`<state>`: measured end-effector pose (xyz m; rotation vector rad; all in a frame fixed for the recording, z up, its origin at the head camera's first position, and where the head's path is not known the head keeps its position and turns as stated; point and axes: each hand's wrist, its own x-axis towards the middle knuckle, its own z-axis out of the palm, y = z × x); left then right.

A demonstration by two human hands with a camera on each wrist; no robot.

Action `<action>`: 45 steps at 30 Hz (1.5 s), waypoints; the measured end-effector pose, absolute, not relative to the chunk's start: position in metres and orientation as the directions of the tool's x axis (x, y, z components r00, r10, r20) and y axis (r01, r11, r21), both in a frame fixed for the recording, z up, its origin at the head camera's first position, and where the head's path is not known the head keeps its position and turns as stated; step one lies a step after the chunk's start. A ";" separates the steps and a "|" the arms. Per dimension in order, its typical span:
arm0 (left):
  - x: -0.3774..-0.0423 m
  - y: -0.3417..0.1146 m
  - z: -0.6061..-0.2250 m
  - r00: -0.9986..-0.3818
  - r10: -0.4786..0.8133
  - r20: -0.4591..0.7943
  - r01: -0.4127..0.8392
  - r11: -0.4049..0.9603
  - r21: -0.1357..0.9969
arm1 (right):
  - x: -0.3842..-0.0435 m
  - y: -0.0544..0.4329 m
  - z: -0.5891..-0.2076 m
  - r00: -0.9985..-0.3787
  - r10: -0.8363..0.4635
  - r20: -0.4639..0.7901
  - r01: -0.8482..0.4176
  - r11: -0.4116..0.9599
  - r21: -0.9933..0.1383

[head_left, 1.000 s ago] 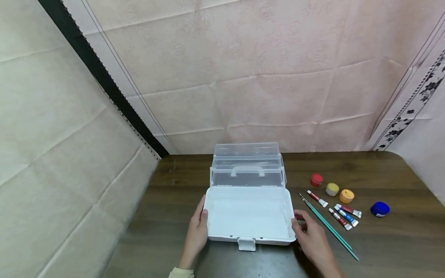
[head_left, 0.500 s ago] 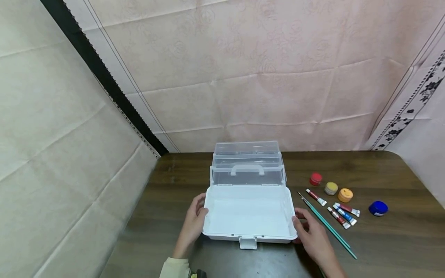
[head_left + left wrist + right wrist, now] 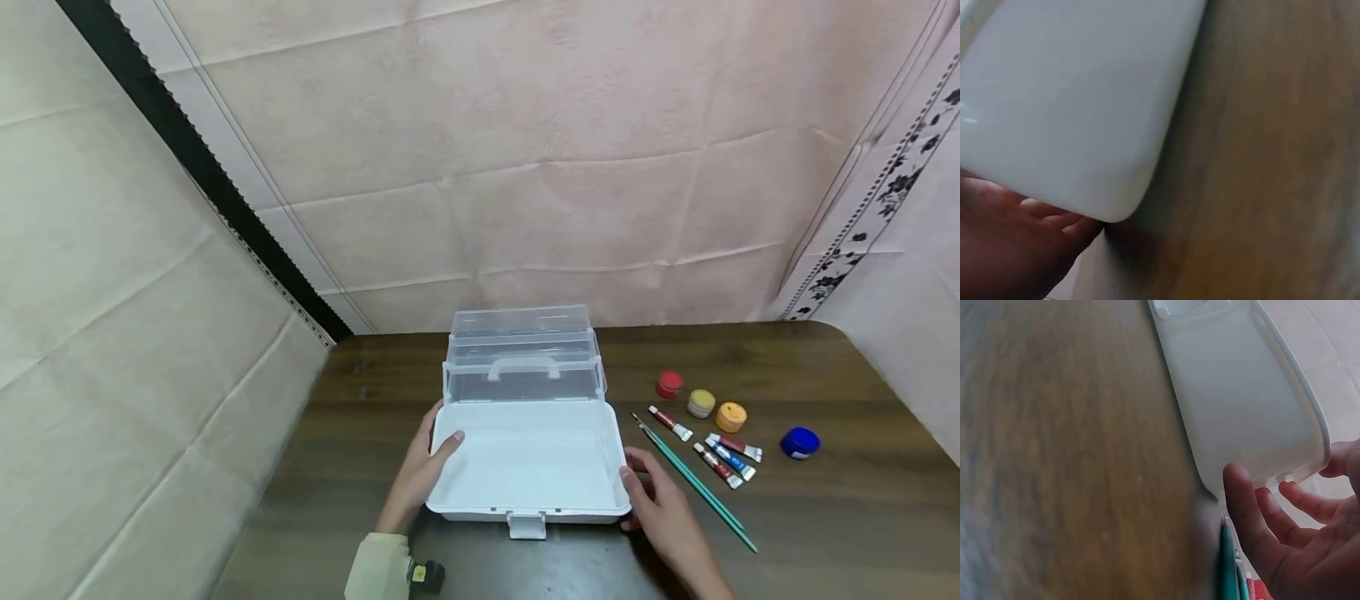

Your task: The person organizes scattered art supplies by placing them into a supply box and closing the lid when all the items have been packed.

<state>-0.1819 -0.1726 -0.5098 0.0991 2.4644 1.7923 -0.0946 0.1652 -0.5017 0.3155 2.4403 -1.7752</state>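
Box (image 3: 531, 458), white, at lower centre of the head view on the brown worktop (image 3: 840, 533). Clear lid (image 3: 525, 323) raised behind it, toward the wall cloth (image 3: 562, 208); handle (image 3: 523, 365) on lid, latch (image 3: 527, 527) hanging at the box's near edge. Left hand (image 3: 415, 475) grips box's left side: thumb over the rim, fingers along the outer wall. Right hand (image 3: 666, 512) holds box's right side near the lower right corner, thumb at the rim, fingers curled against the wall. Left wrist view: box's rounded corner upper left, hand lower left. Right wrist view: box wall upper right, fingers touching its end; brush ends at bottom centre.

Right of box in head view: two teal brushes (image 3: 697, 485) side by side on a diagonal, just beside right hand. Beyond them, a maroon tube (image 3: 670, 423) alone, then three tubes (image 3: 727, 460) close together, maroon, blue and red. Pots above: red pot (image 3: 669, 384), yellow pot (image 3: 701, 403), orange pot (image 3: 730, 417). Blue pot (image 3: 800, 442) apart, farther right. Light sleeve (image 3: 378, 568) on left arm, bottom of frame.
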 end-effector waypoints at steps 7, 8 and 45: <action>-0.184 -0.178 -0.520 -0.979 0.195 -0.053 -0.024 0.151 0.988 | -0.098 0.172 -0.501 -0.963 0.053 -0.263 0.269 0.201 -0.942; -0.184 -0.179 -0.521 -0.976 0.208 -0.059 -0.032 0.132 0.991 | -0.098 0.172 -0.501 -0.961 0.050 -0.271 0.275 0.192 -0.942; -0.187 -0.187 -0.539 -0.993 0.113 -0.042 -0.032 0.093 0.995 | -0.140 0.236 -0.476 -0.945 0.083 0.315 -0.120 0.810 -0.574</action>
